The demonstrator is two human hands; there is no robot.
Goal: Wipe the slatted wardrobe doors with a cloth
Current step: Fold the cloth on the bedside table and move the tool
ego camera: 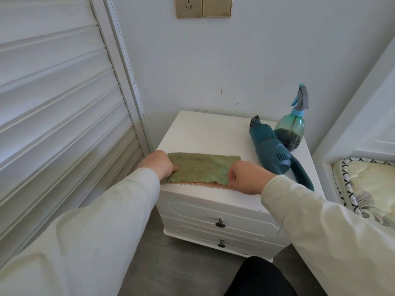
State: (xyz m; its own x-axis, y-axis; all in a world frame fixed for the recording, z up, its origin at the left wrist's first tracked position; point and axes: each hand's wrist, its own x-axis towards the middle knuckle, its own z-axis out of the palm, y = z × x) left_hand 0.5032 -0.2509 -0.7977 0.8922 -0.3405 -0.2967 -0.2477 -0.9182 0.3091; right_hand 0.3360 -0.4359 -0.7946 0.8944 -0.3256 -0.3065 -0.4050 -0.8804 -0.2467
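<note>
Left hand (159,165) and right hand (245,178) each pinching an end of the folded green cloth (201,168) on the nightstand (203,133), fingertips hidden underneath, vacuum (275,150) and spray bottle (291,127) beyond the right grip, slatted door (59,99) left of both, cut off by the frame edge

fluffy cloth (201,168); smooth painted nightstand (205,133)

Your clearest room on the worktop (205,129) is its bare back-left part at frame centre, open up to the wall. On the right side the teal handheld vacuum (275,150) lies diagonally with the spray bottle (291,129) touching it behind, blocking that edge. The slatted wardrobe door (59,99) fills the left of the frame just beside the worktop.
</note>
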